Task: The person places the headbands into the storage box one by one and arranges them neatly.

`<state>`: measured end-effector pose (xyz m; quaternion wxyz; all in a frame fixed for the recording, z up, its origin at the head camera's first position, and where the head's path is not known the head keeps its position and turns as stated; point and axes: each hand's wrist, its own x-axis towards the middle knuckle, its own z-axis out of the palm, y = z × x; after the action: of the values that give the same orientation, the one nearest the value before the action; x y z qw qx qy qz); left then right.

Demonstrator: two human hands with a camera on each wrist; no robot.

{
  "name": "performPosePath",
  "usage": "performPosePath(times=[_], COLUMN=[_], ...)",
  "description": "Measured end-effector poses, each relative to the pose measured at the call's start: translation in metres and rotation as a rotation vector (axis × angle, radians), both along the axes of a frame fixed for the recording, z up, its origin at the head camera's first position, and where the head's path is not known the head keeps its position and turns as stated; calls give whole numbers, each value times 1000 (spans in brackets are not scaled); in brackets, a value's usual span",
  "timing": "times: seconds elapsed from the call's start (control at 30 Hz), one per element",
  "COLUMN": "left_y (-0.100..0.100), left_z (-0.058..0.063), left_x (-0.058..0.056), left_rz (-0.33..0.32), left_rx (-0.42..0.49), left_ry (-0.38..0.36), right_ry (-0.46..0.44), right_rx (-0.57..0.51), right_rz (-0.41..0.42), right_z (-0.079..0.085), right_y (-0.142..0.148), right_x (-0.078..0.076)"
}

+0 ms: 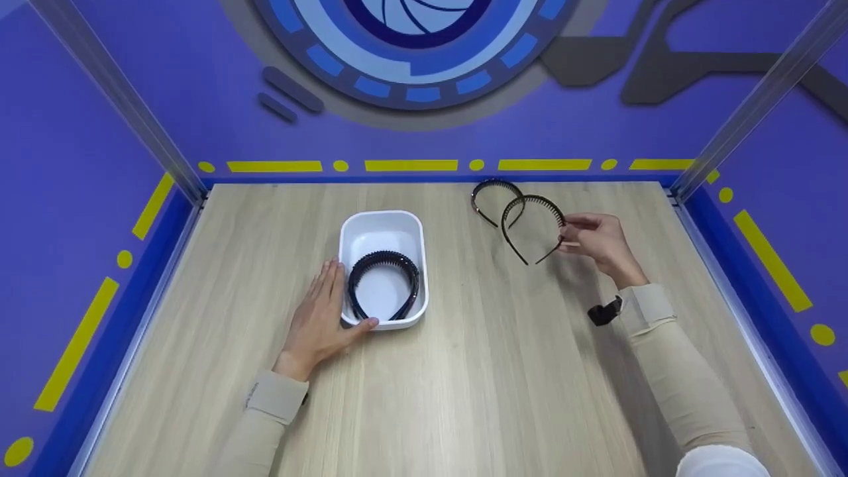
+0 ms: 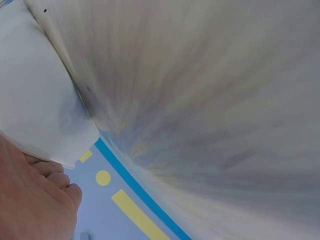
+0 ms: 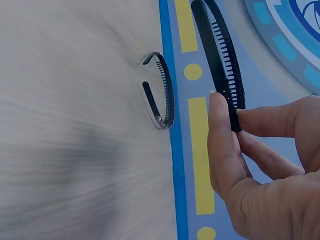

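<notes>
Between thumb and fingers, my right hand (image 1: 596, 244) pinches the side of a black toothed headband (image 1: 507, 218); in the right wrist view the headband (image 3: 230, 75) is lifted above the table. Behind it, a second black headband (image 1: 474, 199) lies near the table's back edge, partly overlapped by the held one in the head view. My left hand (image 1: 321, 324) rests against the left side of a white bin (image 1: 424, 285), its thumb at the near rim and its fingers extended along the wall. Inside the bin, dark headbands (image 1: 354, 278) lie stacked; their number is unclear.
The wooden table (image 1: 490, 384) is bounded by blue-purple panels (image 1: 424, 146) at the back and both sides. Metal posts (image 1: 132, 99) stand at the back corners. A dark strap piece (image 1: 604, 311) hangs from the right wrist.
</notes>
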<state>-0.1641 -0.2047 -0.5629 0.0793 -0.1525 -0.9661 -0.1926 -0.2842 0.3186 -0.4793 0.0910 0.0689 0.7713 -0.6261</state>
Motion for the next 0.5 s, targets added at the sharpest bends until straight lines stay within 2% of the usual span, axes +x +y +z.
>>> performPosePath(times=[0.5], left_y=[0], left_z=[-1], left_x=[0], left_rz=[-8], left_rx=[14], left_ry=[1], right_ry=[17], right_rx=[-5], right_rz=[29], right_z=[3], right_y=[-14], right_x=[7])
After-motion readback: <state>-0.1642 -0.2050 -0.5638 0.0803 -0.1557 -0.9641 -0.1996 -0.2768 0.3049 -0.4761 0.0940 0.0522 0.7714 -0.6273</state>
